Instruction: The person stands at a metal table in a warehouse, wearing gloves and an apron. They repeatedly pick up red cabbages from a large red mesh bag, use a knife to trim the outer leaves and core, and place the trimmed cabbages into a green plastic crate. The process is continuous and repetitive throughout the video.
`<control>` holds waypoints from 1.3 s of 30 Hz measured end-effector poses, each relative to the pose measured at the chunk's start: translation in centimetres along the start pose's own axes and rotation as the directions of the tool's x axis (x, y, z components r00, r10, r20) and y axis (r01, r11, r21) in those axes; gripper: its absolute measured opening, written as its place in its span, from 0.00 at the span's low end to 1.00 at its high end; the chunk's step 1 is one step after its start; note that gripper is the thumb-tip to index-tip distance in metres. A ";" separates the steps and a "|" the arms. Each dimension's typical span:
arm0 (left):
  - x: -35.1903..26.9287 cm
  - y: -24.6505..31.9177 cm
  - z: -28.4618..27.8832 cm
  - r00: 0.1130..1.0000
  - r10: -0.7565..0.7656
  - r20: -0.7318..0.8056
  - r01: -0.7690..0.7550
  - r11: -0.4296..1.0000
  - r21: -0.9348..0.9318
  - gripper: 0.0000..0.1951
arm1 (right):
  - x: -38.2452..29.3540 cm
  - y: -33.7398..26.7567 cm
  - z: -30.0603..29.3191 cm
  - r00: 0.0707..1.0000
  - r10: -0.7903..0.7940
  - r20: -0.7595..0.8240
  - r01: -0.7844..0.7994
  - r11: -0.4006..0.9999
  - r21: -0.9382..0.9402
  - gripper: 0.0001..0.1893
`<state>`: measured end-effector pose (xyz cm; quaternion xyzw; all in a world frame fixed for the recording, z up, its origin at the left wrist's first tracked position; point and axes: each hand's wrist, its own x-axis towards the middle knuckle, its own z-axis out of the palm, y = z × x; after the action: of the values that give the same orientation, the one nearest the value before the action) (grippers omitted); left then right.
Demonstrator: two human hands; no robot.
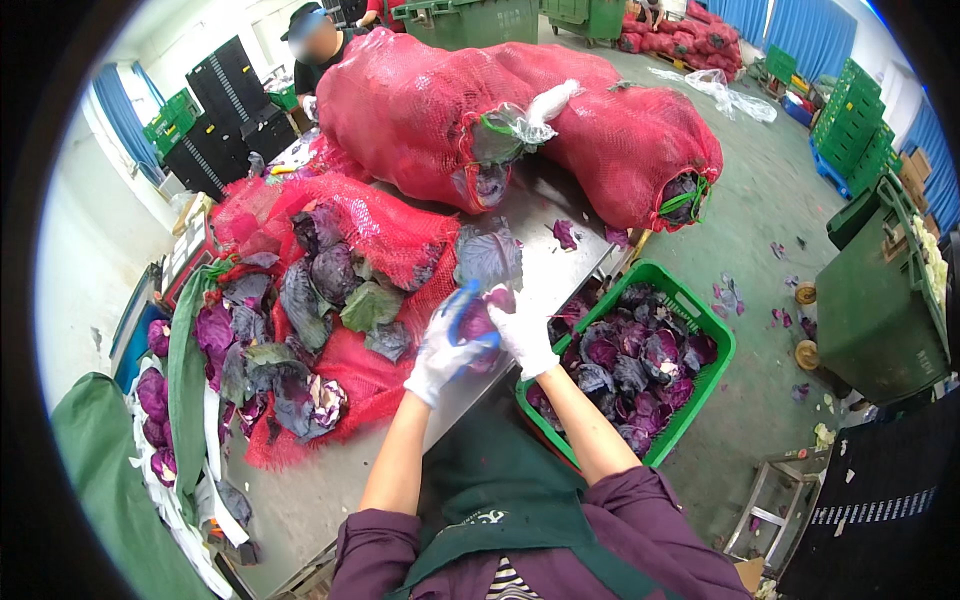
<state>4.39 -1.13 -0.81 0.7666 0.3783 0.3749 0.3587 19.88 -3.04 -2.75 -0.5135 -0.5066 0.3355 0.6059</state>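
Note:
Over the edge of the metal table, a purple cabbage head point(477, 324) sits between my gloved hands. My left hand point(444, 352), in a white glove with blue on the fingers, cups it from the left. My right hand point(523, 330), in a white glove, grips a purple outer leaf point(501, 299) at its top; whether that leaf is still attached cannot be seen. A large dark cabbage leaf point(489, 255) lies just beyond my fingers. Left of my hands, loose cabbage leaves point(304, 300) are heaped on an opened red mesh sack point(367, 382).
Two full red mesh sacks point(405, 112) lie across the metal table point(300, 502). A green crate point(694, 412) of cabbage leaves and trimmings stands right of me. Further right are a wheeled green bin point(877, 300) and a metal step stool point(772, 502). A person point(319, 52) stands beyond the sacks.

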 end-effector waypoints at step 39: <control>-0.1 0.7 -1.2 0.974 -0.020 0.227 0.013 0.999 0.034 0.46 | -2.0 -0.7 -5.3 0.913 0.116 0.391 0.124 0.833 -0.539 0.40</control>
<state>3.51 -1.24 0.33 0.8069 0.3473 0.2757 0.3903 24.40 -6.56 -2.41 -0.5837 -0.6977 0.2731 0.3129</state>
